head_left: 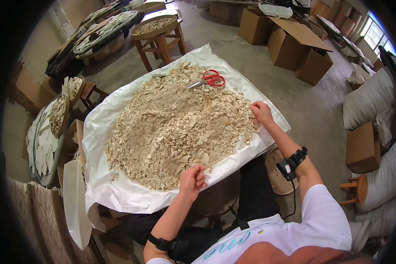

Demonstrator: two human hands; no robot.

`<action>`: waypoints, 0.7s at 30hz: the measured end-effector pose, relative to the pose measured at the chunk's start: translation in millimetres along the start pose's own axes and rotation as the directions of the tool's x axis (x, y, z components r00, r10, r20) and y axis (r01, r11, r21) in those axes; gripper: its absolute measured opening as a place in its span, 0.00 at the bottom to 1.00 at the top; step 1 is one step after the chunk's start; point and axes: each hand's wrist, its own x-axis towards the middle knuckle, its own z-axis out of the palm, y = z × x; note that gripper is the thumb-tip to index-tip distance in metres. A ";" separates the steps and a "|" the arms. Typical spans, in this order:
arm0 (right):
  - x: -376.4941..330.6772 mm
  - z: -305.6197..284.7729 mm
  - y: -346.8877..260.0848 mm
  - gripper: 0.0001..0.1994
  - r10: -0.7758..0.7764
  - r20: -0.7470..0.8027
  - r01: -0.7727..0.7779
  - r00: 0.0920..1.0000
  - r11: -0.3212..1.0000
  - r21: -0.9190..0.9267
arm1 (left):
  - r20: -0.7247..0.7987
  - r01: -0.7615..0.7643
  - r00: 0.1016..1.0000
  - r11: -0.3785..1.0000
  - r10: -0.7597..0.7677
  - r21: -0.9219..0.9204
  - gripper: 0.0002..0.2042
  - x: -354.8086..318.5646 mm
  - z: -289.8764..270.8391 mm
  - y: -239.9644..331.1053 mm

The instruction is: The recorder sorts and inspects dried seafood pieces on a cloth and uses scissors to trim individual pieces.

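Observation:
A broad heap of pale beige flakes and chips (171, 127) lies on a white plastic sheet (99, 116) in front of me. At the heap's near edge, my left hand (192, 181) has its fingers curled together; whatever they hold, if anything, is hidden. My right hand (262, 113) reaches to the right edge of the heap, its fingertips pressed together among the flakes. What is between them is too small to make out. Scissors with red handles (213, 79) rest on the far part of the heap, blades pointing left, apart from both hands.
A wooden stool (160, 46) beyond the sheet bears a round tray (174, 27). More trays of pale pieces (46, 145) stand at the left. Cardboard boxes (290, 50) sit at the far right. Stuffed white sacks (369, 99) and a small wooden stool (361, 189) line the right side.

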 end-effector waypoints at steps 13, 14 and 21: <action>70.1 56.2 -10.0 0.09 -0.432 0.120 0.448 0.894 0.840 -0.306 | -0.012 0.008 1.000 0.999 -0.009 -0.045 0.10 -4.7 -3.1 6.9; 76.6 59.3 -9.7 0.09 -0.432 0.172 0.465 0.885 0.837 -0.289 | -0.025 0.010 1.000 0.999 -0.011 -0.035 0.10 -5.0 -2.0 8.8; 75.0 67.3 -20.5 0.06 -0.522 0.364 0.620 0.771 0.746 -0.244 | -0.036 -0.009 0.999 0.998 0.007 -0.067 0.10 -5.1 -4.2 17.3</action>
